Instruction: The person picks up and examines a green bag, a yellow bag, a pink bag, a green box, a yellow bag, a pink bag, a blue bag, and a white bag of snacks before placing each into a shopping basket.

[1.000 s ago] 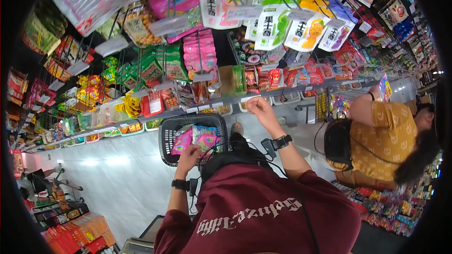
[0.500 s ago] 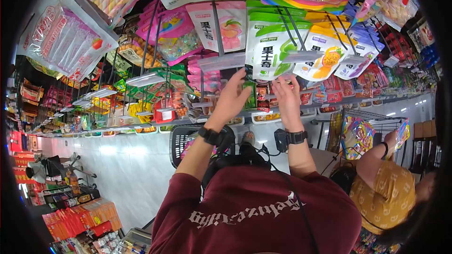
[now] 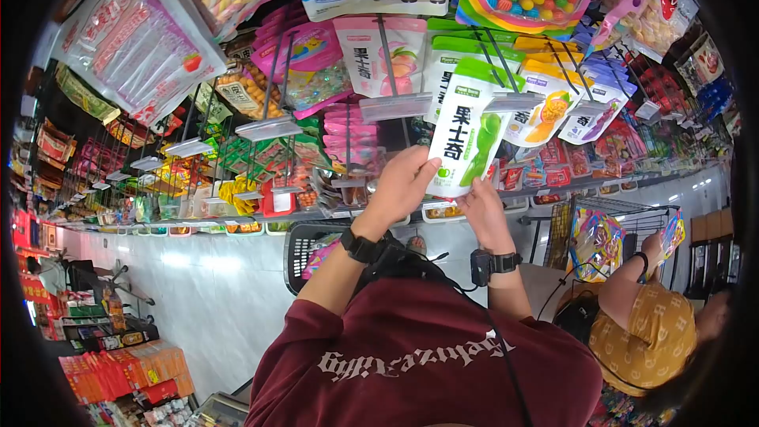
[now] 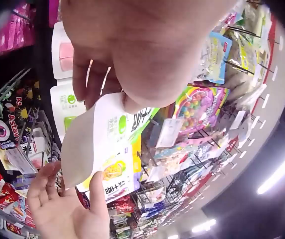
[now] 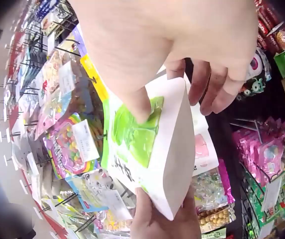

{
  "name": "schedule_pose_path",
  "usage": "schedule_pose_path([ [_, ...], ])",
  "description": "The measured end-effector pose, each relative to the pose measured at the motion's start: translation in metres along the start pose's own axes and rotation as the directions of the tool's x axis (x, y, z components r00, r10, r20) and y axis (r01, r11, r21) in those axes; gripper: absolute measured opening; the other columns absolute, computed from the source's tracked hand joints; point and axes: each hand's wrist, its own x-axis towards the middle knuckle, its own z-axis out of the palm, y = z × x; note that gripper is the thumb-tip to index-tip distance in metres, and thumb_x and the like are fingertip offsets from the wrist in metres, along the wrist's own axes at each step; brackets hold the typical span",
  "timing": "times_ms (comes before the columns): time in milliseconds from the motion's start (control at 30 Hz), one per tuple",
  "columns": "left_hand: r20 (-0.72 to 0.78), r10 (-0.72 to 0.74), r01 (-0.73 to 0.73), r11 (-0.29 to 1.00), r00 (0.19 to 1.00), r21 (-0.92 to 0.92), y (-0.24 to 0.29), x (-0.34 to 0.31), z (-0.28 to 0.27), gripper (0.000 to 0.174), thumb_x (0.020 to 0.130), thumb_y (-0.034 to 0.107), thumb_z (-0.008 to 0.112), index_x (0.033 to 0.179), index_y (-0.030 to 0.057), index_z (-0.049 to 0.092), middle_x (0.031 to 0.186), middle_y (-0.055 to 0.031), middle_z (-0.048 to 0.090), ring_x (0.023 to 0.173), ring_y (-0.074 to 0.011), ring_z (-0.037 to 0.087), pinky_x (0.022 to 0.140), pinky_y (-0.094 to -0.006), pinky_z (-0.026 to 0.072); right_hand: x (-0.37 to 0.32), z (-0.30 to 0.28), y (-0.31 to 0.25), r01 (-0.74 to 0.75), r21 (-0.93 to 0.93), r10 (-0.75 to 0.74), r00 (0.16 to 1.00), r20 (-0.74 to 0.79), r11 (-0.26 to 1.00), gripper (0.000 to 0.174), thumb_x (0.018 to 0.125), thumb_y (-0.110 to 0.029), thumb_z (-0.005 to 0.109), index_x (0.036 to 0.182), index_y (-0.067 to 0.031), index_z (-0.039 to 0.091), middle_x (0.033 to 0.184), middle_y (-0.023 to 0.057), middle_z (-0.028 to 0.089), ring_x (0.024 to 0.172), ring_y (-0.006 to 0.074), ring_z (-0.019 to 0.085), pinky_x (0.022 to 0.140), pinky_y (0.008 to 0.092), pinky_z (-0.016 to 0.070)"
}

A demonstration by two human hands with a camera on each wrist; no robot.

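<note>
A white-and-green candy pouch (image 3: 466, 130) with dark lettering and green fruit is tilted out from the pouches behind it, its top overlapping a rack hook in the head view. My left hand (image 3: 399, 186) pinches its lower left edge, thumb in front and fingers behind. At the lower right corner, my right hand (image 3: 484, 212) grips it too; in the right wrist view the thumb of that hand (image 5: 172, 45) presses on the green window. The pouch's white bottom gusset (image 5: 177, 154) faces that camera.
Pink peach pouches (image 3: 383, 51) and orange fruit pouches (image 3: 545, 103) hang on either side. Price-tag holders (image 3: 395, 107) jut from the hooks. Below stands a black basket (image 3: 299, 251) holding pink packets. At right, a person in a yellow shirt (image 3: 644, 332) is beside a cart (image 3: 617, 209).
Both hands rose from near the basket to the hanging pouches. The left hand, then reaching with spread fingers, now grips the green pouch with the right, and the pouch has come forward and down.
</note>
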Motion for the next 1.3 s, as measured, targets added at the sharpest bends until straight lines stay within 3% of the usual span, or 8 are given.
schedule_pose_path([
  [267, 0.213, -0.026, 0.116, 0.899, 0.977, -0.423, 0.041, -0.062, -0.019, 0.033, 0.105, 0.023, 0.049, 0.124, -0.0009, 0.061, 0.103, -0.0085, 0.071, 0.091, -0.0109, 0.063, 0.081, -0.0305, 0.051, -0.066, 0.011, -0.008, 0.325, -0.166, -0.335, 0.941, -0.037, 0.931, 0.041, 0.102, -0.015, 0.053, 0.14, -0.0008, 0.047, 0.13, 0.0115, 0.062, 0.112, 0.0196, 0.064, 0.095, 0.0327, 0.0519],
  [633, 0.134, -0.003, 0.021, 0.991, 0.991, -0.133, -0.023, -0.213, -0.041, 0.031, 0.101, 0.028, 0.056, 0.111, 0.0001, 0.066, 0.09, -0.0138, 0.065, 0.083, -0.0234, 0.062, 0.076, -0.0364, 0.0486, -0.161, 0.048, 0.064, 0.248, -0.351, -0.26, 0.966, 0.012, 0.903, 0.034, 0.1, -0.013, 0.06, 0.131, -0.0001, 0.055, 0.125, 0.0066, 0.064, 0.111, 0.0139, 0.06, 0.095, 0.03, 0.0472],
  [767, -0.012, -0.145, 0.143, 0.987, 0.989, -0.076, -0.045, -0.276, -0.047, 0.037, 0.093, 0.033, 0.069, 0.109, 0.0004, 0.067, 0.09, -0.0133, 0.062, 0.079, -0.0259, 0.059, 0.071, -0.036, 0.0469, -0.19, 0.053, 0.119, 0.142, -0.598, -0.126, 0.99, 0.069, 0.789, 0.028, 0.098, -0.014, 0.064, 0.123, -0.0009, 0.062, 0.115, 0.0034, 0.068, 0.103, 0.0115, 0.062, 0.092, 0.0289, 0.0482],
  [833, -0.087, -0.261, 0.207, 0.895, 0.961, -0.395, -0.051, -0.303, -0.046, 0.037, 0.093, 0.026, 0.07, 0.118, -0.0012, 0.064, 0.104, -0.0106, 0.069, 0.093, -0.0141, 0.063, 0.083, -0.0311, 0.0505, -0.207, 0.06, 0.134, 0.097, -0.686, -0.051, 0.995, 0.087, 0.721, 0.029, 0.098, -0.013, 0.065, 0.124, 0.0, 0.062, 0.116, 0.004, 0.068, 0.105, 0.012, 0.062, 0.092, 0.0294, 0.0484],
  [900, -0.097, -0.333, 0.205, 0.757, 0.938, -0.621, -0.05, -0.326, -0.048, 0.038, 0.092, 0.026, 0.071, 0.117, -0.0017, 0.065, 0.11, -0.0165, 0.068, 0.097, -0.022, 0.066, 0.085, -0.0328, 0.0507, -0.222, 0.067, 0.14, 0.056, -0.754, 0.031, 0.994, 0.101, 0.655, 0.031, 0.097, -0.013, 0.065, 0.124, 0.001, 0.062, 0.117, 0.0046, 0.068, 0.106, 0.0126, 0.062, 0.092, 0.0298, 0.0486],
  [1000, -0.102, -0.341, 0.244, 0.821, 0.934, -0.516, -0.072, -0.353, -0.053, 0.034, 0.092, 0.022, 0.071, 0.115, -0.0028, 0.064, 0.106, -0.0134, 0.07, 0.094, -0.0162, 0.066, 0.08, -0.0318, 0.0516, -0.24, 0.076, 0.15, 0.105, -0.981, 0.204, 0.969, 0.137, 0.162, 0.038, 0.094, -0.022, 0.069, 0.123, 0.0029, 0.062, 0.111, 0.0131, 0.071, 0.099, 0.0162, 0.064, 0.088, 0.0315, 0.0508],
  [1200, -0.07, -0.4, 0.291, 0.765, 0.914, -0.575, -0.07, -0.393, -0.039, 0.029, 0.091, 0.021, 0.071, 0.109, -0.0015, 0.065, 0.092, -0.0113, 0.071, 0.084, -0.0167, 0.066, 0.074, -0.0326, 0.0514, -0.263, 0.072, 0.155, 0.198, -0.972, 0.209, 0.952, 0.222, 0.126, 0.031, 0.095, -0.024, 0.068, 0.112, 0.0006, 0.065, 0.093, 0.0117, 0.069, 0.082, 0.0163, 0.062, 0.075, 0.0323, 0.0505],
  [1300, -0.098, -0.343, 0.293, 0.895, 0.934, -0.336, -0.071, -0.403, -0.027, 0.027, 0.089, 0.02, 0.072, 0.104, -0.001, 0.064, 0.09, -0.0121, 0.068, 0.08, -0.0193, 0.066, 0.072, -0.0333, 0.0506, -0.272, 0.063, 0.154, 0.217, -0.967, 0.147, 0.961, 0.236, 0.136, 0.025, 0.095, -0.023, 0.067, 0.103, 0.0003, 0.064, 0.082, 0.009, 0.065, 0.074, 0.0146, 0.056, 0.068, 0.0318, 0.048],
])
